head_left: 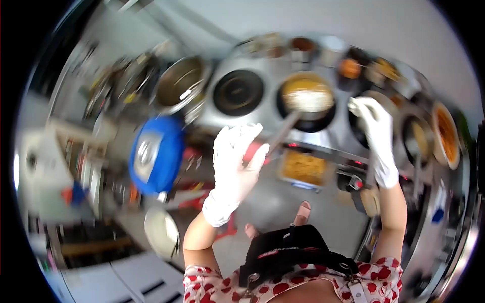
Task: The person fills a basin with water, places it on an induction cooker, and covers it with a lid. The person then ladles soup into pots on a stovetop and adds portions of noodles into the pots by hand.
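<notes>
My left hand (232,164), in a white glove, is closed around the red handle grip (256,151) of a frying pan. The pan's grey handle (284,132) slopes up and right to the pan, which sits on the cooktop with yellow and whitish food (308,95) in it. To the right, my gloved right hand (373,126) hovers over the front edge of another dark pan (357,129). Its fingers are bent and pressed together at the tips; whatever they hold, if anything, cannot be made out. Blur softens the fingers of both hands.
A black round burner (239,93) and a large metal bowl (182,86) are left of the pan. Below the counter edge sits a tray of golden food (303,168). At the right are a smaller pot (418,136) and an orange-filled tub (445,134). A blue-rimmed container (157,154) stands left.
</notes>
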Available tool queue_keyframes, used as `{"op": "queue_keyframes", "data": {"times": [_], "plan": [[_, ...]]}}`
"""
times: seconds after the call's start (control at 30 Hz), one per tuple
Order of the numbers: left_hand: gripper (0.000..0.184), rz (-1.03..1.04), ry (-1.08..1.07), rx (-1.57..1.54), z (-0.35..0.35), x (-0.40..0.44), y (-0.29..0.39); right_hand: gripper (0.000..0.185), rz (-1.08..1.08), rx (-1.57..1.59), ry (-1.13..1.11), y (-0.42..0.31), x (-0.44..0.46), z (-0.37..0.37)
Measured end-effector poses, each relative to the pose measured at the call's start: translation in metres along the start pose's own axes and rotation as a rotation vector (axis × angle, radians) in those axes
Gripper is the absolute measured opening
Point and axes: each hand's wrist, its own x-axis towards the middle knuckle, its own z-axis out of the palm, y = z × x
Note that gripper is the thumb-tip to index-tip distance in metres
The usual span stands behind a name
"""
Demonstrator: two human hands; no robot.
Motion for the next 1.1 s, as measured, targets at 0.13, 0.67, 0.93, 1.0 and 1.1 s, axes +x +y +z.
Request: {"op": "queue_keyframes", "data": {"times": [0.13, 0.67, 0.93, 1.0, 1.1], "plan": [[0.026, -0.472, 0.319, 0.103, -0.114, -0.102, -0.053, 0.01, -0.214, -0.04, -0.315, -0.105, -0.053, 0.091], [0.053, -1.664, -0.537, 0.3, -0.158, -0.533, -0.351, 0.036, -0.931, -0.168, -1.43, -0.066, -0.377, 0.492], [0.113, -1.121, -0.831, 0.421, -0.117, -0.511, -0.393, 0.011, -0.418, 0.108, -1.362, -0.145, -0.303, 0.468], [0.111, -1.138, -0.949, 0.451, -0.11, -0.5, -0.368, 0.009, -0.32, 0.074, -1.319, -0.165, -0.28, 0.456], [0.063, -0.935, -1.022, 0.57, -0.056, -0.542, -0.355, 0.01, -0.102, 0.095, -1.171, -0.163, -0.272, 0.448]]}}
